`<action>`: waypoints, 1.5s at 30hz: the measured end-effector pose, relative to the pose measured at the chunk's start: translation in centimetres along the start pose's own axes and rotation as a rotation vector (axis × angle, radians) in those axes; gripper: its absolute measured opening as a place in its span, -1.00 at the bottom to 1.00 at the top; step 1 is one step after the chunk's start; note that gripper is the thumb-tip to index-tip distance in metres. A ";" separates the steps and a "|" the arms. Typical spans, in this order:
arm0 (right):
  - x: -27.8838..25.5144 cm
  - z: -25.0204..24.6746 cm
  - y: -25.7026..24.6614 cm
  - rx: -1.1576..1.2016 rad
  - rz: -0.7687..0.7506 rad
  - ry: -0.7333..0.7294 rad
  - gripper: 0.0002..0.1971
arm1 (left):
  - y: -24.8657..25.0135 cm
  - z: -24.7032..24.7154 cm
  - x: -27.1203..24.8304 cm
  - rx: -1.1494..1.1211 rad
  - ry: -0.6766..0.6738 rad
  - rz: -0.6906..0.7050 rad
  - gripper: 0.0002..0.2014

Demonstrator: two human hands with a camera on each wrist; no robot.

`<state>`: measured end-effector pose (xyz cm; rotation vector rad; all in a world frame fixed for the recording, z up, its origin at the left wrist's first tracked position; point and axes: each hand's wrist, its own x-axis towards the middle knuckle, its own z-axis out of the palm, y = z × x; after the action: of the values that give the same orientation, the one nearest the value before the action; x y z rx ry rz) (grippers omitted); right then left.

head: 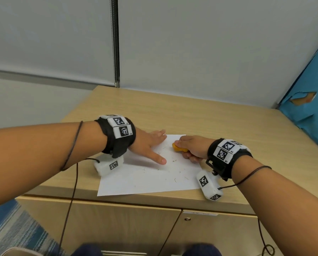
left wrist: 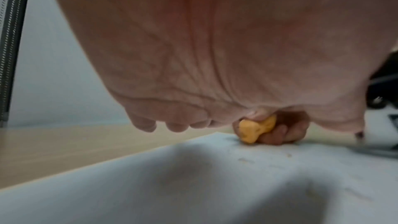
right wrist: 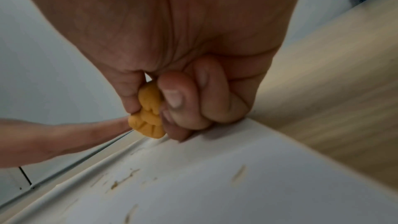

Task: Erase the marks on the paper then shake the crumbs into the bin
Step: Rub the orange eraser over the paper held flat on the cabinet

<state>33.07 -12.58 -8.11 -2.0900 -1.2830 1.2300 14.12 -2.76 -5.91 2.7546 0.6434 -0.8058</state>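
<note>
A white sheet of paper point(head: 147, 178) lies on the wooden cabinet top point(head: 210, 119), strewn with small eraser crumbs point(head: 174, 180). My left hand point(head: 150, 145) lies flat on the sheet's far left part, fingers straight and spread, thumb pointing right. My right hand point(head: 189, 146) grips an orange eraser point(head: 179, 148) and presses it on the paper near its far edge. The right wrist view shows the eraser point(right wrist: 148, 115) pinched between thumb and curled fingers point(right wrist: 181, 101) above the paper point(right wrist: 215, 185). In the left wrist view the eraser point(left wrist: 255, 130) shows beyond my palm point(left wrist: 193, 48).
The cabinet has two front doors point(head: 117, 228) below the top, with a keyhole point(head: 187, 219) on the right one. A grey wall point(head: 191, 43) stands behind, a blue panel point(head: 311, 108) at the right. Patterned blue carpet point(head: 10, 228) lies lower left. No bin is in view.
</note>
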 end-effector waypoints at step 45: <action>0.4 0.9 0.3 -0.224 -0.021 0.068 -0.70 | -1.8 4.5 -6.3 0.090 -0.040 0.035 0.04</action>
<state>32.59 -12.47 -8.98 -2.2440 -1.4667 1.0375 6.44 -4.80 -6.32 2.8137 0.5627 -0.9004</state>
